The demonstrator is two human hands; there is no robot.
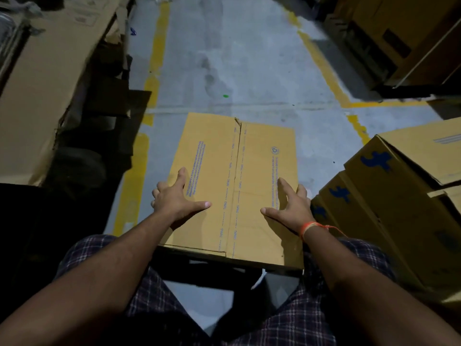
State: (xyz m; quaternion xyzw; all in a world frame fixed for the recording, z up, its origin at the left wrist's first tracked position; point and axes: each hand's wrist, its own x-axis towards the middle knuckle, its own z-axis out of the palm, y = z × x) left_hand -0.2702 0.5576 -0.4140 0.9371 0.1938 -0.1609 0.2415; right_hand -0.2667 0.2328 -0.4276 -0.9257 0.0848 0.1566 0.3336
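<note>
Carton (259,196), set on the floor (249,71) before the knees, with its top pressed shut by left hand (178,197) and right hand (291,207), each grip released, fingers spread flat; taping of the centre seam (237,171) is judged due next.

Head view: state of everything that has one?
cardboard box: flaps closed, no tape visible on seam
left hand: spread, pressing box top by left edge
right hand: spread, pressing box top by right edge
stacked boxes: tilted, at right
flat cardboard: unfolded, at left
</note>
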